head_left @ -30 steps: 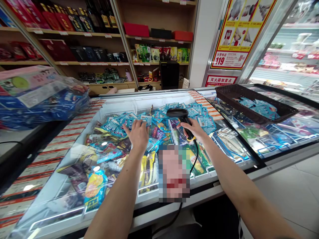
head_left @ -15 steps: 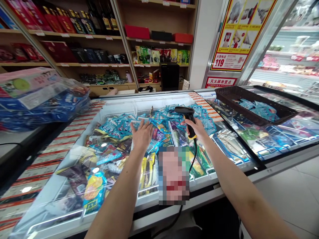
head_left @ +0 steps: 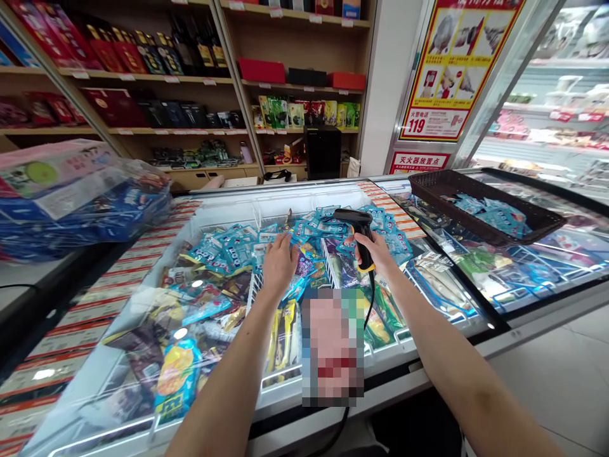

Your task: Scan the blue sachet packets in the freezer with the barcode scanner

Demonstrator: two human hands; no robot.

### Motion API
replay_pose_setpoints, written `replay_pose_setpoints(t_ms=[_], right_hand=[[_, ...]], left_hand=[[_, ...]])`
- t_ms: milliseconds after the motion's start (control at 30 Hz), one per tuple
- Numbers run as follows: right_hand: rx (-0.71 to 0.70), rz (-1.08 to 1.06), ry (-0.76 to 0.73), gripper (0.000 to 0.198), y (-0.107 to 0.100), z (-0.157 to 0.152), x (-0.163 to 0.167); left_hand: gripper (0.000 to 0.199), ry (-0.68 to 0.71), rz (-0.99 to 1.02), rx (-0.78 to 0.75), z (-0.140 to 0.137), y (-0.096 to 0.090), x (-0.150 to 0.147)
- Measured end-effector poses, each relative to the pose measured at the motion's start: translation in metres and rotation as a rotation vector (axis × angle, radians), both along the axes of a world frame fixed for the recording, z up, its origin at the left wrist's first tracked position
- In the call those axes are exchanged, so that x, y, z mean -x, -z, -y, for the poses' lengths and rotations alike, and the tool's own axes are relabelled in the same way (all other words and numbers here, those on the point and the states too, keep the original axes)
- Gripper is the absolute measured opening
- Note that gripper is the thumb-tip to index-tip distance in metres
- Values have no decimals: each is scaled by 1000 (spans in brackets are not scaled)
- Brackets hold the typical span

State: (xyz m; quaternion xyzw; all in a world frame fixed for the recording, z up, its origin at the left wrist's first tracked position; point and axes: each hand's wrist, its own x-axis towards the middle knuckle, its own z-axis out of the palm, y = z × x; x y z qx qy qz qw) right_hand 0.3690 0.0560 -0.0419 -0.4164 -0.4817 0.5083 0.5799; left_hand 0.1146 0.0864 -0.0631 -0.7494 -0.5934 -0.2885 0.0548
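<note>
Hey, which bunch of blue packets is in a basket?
The small bunch at far right, inside the brown basket; the other blue packets lie spread over the freezer, around the left hand and scanner.

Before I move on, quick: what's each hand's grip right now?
Left hand: at the blue packets; whether it grips one cannot be told, fingertips unclear.
Right hand: closed around the handle of the black scanner.
</note>
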Motion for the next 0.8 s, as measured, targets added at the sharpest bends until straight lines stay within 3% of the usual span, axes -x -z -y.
replay_pose_setpoints(t_ms=[133, 300, 600, 800], right_hand=[[15, -13, -7, 42, -2, 0, 1], [-35, -36, -30, 37, -4, 0, -1], [-32, -4, -57, 39, -4, -1, -2], [-4, 79, -79, 39, -8, 4, -1]], left_hand=[[48, 69, 38, 48, -25, 1, -12], [46, 1, -140, 67, -43, 0, -7], [41, -80, -303, 89, -47, -3, 24], [45, -197, -333, 99, -39, -5, 30]])
